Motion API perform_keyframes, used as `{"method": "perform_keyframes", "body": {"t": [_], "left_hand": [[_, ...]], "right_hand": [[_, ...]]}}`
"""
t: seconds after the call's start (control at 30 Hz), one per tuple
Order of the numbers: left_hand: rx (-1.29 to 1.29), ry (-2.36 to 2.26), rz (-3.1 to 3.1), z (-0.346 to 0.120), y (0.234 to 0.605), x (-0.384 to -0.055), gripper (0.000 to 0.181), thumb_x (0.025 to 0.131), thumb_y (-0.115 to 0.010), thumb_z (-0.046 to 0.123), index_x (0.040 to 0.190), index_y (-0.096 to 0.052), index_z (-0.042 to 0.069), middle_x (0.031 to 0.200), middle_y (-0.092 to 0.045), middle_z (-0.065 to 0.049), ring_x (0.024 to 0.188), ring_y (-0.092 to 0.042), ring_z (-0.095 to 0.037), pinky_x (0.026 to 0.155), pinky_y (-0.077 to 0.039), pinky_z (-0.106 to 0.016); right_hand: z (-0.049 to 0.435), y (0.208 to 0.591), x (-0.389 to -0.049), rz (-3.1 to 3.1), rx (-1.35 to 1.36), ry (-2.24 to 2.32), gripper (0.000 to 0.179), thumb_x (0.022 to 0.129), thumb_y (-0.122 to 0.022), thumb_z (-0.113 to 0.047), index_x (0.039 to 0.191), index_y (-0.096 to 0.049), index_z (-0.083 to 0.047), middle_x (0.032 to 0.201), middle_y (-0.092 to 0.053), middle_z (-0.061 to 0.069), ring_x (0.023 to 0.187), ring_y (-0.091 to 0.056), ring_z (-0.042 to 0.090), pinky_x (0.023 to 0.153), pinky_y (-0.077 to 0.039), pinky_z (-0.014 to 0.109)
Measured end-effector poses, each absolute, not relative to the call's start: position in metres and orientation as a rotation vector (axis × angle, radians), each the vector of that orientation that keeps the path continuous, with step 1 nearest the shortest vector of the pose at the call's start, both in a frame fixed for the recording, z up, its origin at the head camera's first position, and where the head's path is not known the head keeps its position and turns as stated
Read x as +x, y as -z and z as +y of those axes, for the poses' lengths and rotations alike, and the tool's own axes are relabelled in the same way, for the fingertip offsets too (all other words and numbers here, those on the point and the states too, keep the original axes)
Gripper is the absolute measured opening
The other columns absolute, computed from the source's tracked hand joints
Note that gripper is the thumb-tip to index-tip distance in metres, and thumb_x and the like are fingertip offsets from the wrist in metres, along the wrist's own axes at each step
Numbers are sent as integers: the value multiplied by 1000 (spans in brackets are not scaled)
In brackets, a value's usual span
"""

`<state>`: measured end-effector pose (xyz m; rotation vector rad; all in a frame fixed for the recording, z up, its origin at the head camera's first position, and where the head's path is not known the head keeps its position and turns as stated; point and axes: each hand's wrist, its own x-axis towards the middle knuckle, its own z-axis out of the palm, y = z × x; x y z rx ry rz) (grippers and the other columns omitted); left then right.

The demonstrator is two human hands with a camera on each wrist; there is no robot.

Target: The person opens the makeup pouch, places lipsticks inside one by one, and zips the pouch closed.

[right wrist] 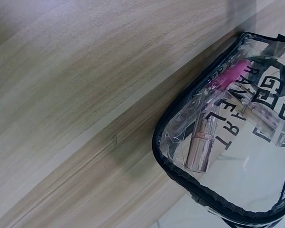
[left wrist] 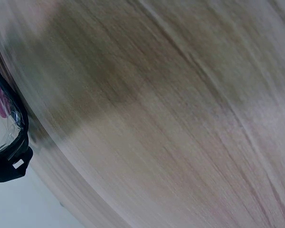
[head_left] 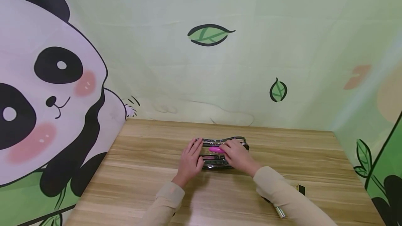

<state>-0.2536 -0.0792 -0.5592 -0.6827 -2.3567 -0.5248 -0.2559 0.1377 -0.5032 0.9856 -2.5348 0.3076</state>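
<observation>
A clear pouch (head_left: 208, 166) with black trim stands on the table between both hands. Its printed wall reads TRAVEL in the right wrist view. My left hand (head_left: 188, 158) holds the pouch's left end, fingers at the far rim, thumb at the near one. Over the right part, my right hand (head_left: 237, 154) grips the rim with curled fingers. A bright pink rounded item (right wrist: 232, 74) lies inside the pouch; in the head view its end runs under the right fingertips. Beside it in the pouch is a shiny lipstick-like tube (right wrist: 201, 149). Both wrist views leave out most of the hands.
The wood-grain table (head_left: 138, 170) meets a printed cloth backdrop (head_left: 157, 44) with a panda and leaves. Near the right forearm lie a silver tube (head_left: 279, 212) and a black-and-gold item (head_left: 301, 189), partly covered by the sleeve (head_left: 282, 187).
</observation>
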Motion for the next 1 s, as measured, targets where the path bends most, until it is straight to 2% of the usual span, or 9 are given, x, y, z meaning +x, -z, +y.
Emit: {"method": "perform_keyframes", "body": {"t": [0.2,0.5,0.83,1.0], "left_hand": [[-673,517,-2381,-79,560,-254,52,72,-51,14,124,-51,4,134,-45,-2,128,-35,-22,95,-38,-40],[-684,517,-2347,-79,560,-254,52,72,-50,15,123,-52,4,133,-47,-4,127,-36,-24,94,-39,-41],[-686,533,-2350,-79,560,-253,54,71,-52,13,124,-51,3,133,-46,-5,126,-36,-25,93,-39,-43],[-678,533,-2376,-79,560,-253,52,75,-47,16,125,-49,4,134,-45,-5,129,-33,-23,94,-38,-43]], "right_hand": [[137,503,-255,-2599,968,-288,26,76,-63,-12,102,-63,-11,87,-55,1,83,-51,15,79,-44,30],[137,507,-257,-2507,1003,-270,12,73,-65,-10,85,-65,-11,82,-57,1,80,-50,16,79,-43,31],[138,509,-256,-2511,982,-255,11,72,-65,-11,82,-65,-11,80,-55,1,79,-50,16,78,-43,31],[139,509,-256,-2519,954,-234,11,71,-66,-12,82,-66,-10,82,-56,2,80,-51,17,80,-43,32]]}}
